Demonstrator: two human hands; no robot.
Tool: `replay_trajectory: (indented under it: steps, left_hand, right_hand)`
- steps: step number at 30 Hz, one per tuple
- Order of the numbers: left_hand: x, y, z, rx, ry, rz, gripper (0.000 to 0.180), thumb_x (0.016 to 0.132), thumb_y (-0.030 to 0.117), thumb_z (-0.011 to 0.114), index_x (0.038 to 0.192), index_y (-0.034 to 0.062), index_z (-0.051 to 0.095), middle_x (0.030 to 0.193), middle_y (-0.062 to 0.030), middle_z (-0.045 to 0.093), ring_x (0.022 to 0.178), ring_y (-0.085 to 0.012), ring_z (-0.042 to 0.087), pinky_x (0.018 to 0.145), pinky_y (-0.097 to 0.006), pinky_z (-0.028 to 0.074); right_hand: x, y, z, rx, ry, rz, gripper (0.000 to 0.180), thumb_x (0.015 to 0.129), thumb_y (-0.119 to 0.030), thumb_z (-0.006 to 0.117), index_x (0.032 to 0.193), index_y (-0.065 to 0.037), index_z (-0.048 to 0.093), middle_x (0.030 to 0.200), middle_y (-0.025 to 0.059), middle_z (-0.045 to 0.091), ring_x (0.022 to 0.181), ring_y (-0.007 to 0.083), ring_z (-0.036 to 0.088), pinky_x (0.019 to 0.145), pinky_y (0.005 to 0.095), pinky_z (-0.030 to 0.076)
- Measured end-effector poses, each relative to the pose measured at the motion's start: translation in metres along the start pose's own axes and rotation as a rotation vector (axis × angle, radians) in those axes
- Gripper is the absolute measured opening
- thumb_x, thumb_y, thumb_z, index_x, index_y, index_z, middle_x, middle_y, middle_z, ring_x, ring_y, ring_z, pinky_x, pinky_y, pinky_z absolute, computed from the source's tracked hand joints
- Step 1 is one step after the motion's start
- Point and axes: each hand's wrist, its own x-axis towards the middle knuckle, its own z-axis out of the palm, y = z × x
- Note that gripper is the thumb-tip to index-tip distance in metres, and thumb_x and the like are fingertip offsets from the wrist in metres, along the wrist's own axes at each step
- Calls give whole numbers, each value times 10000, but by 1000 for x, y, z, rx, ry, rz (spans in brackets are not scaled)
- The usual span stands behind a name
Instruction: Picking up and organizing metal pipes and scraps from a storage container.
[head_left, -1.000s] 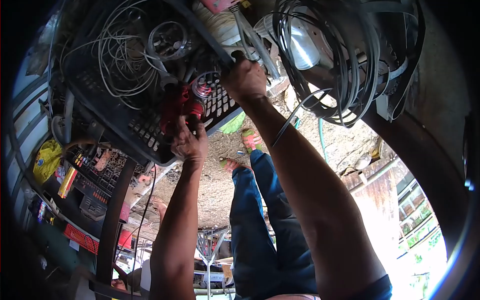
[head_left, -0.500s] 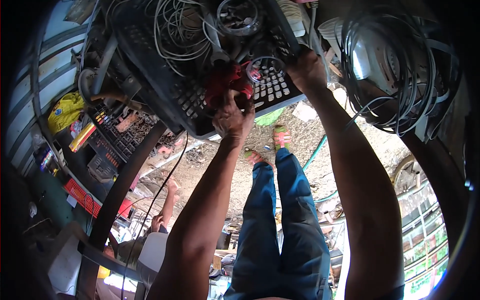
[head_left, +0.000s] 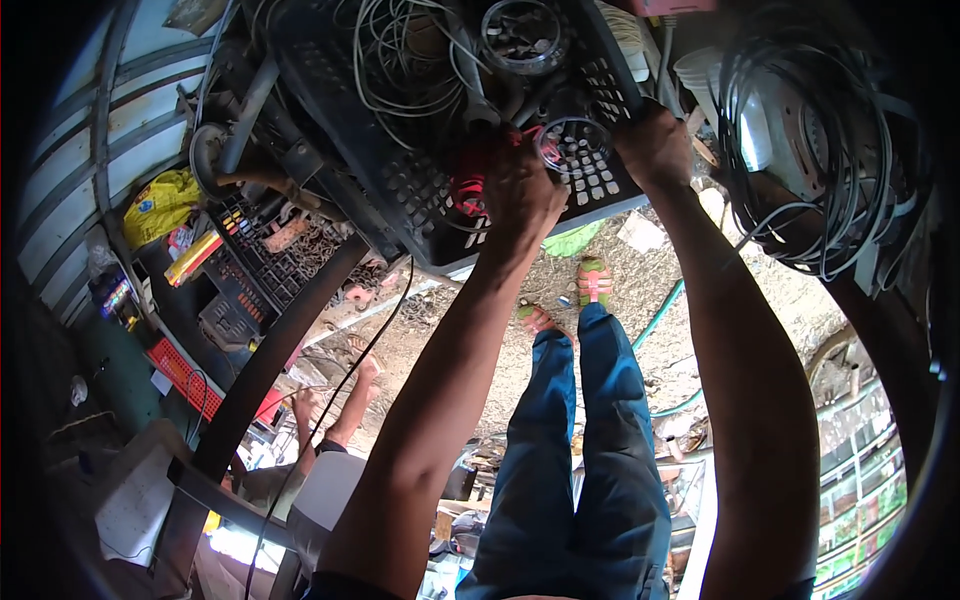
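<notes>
A black plastic crate with a slotted bottom holds loose parts at the top of the view. My right hand is closed around its right rim. Inside the crate, my left hand is curled over a dark red rounded object, whose kind I cannot make out; the back of the hand hides most of the fingers. Just right of that hand lies a clear round container. Farther back are a second clear container with small dark pieces, a grey open-ended wrench and a tangle of grey wire.
Coiled black cable hangs at the right. To the left are a tool tray, a yellow bag and a red basket. A thin black cord crosses below. Another person's arm shows at lower left.
The crate and surroundings have shifted right in the picture. My left hand has turned and moved farther over the red object, covering more of it. My right hand keeps hold of the rim.
</notes>
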Motion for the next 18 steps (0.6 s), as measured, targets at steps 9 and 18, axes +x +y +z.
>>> replay_trajectory:
  steps: [9, 18]
  left_hand:
    - [10, -16, 28, -68, 127, 113, 280, 833, 191, 642, 1108, 160, 689, 913, -145, 713, 829, -339, 696, 763, -456, 557]
    - [13, -26, 26, -118, 169, 194, 269, 671, 91, 684, 936, 130, 675, 848, -97, 703, 819, -310, 694, 702, -401, 566]
  right_hand:
    - [16, 22, 32, -151, 80, -236, 303, 816, -276, 588, 967, -53, 725, 927, 204, 721, 889, 393, 694, 817, 460, 550]
    - [0, 4, 19, -28, 57, -129, 365, 819, -386, 614, 917, -49, 717, 910, 246, 709, 917, 454, 684, 849, 528, 542]
